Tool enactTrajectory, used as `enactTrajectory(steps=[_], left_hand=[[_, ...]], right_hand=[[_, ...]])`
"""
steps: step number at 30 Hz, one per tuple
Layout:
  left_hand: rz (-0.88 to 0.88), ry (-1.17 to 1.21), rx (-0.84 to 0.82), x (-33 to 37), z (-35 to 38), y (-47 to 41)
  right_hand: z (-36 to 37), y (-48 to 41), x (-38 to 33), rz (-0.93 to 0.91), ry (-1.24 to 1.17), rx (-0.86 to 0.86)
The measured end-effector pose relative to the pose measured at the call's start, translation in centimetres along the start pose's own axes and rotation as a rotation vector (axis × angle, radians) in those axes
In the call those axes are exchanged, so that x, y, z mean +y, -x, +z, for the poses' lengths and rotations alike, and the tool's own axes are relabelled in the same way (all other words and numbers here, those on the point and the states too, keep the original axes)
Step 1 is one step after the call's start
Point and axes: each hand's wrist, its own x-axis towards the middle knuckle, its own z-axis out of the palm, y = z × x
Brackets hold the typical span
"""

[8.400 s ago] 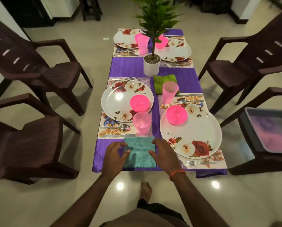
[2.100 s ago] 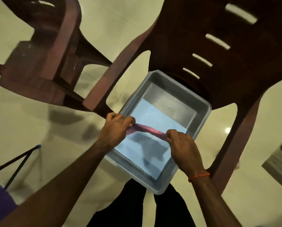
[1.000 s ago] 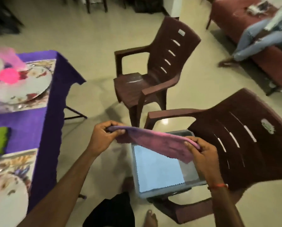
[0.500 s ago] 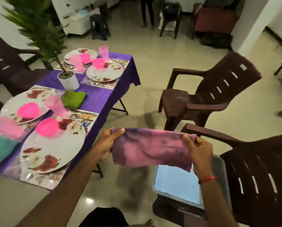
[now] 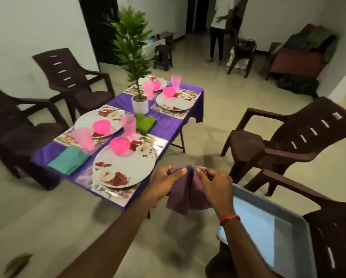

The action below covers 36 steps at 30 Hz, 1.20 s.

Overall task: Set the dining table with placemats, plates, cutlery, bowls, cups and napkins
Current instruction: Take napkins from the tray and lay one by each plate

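**Head view: purple napkin pinched in both hands beside the table**

The left hand (image 5: 166,183) pinches one top corner of the purple napkin (image 5: 186,197) between thumb and fingers. The right hand (image 5: 214,183) pinches the other corner. The two hands are close together, so the cloth hangs doubled below them in mid-air.

It looks light, limp and easy to grip, with no stiffness of its own. It is probably best held by its corners or a folded edge, then smoothed flat once laid down.

Left of the left hand, the table (image 5: 168,125) carries a teal napkin (image 5: 68,158). A floral plate (image 5: 126,167) lies just beside that hand, and a green napkin (image 5: 145,122) lies farther beyond.

Below the right wrist, a grey tray (image 5: 268,202) rests on a brown chair (image 5: 332,237) and holds a pale blue cloth (image 5: 254,223). The floor (image 5: 47,217) is pale tile.
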Motion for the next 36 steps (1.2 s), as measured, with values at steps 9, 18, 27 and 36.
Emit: enactTrajectory(steps=[9, 18, 27, 36], left_hand=[[-0.011, 0.315, 0.16, -2.0, -9.3, 11.7], [0.071, 0.318, 0.353, -5.8, -18.4, 18.3], [0.124, 0.066, 0.593, -8.2, -27.4, 23.0], [0.193, 0.088, 0.755, -11.3, -40.8, 23.5]], right_hand=[[10.2, 11.6, -6.6, -0.207, -0.114, -0.177], [16.3, 17.5, -12.3, -0.361, -0.229, -0.476], [23.5, 18.5, -18.1, -0.383, -0.207, -0.723], [31.8, 17.2, -25.7, 0.075, -0.574, -1.133]])
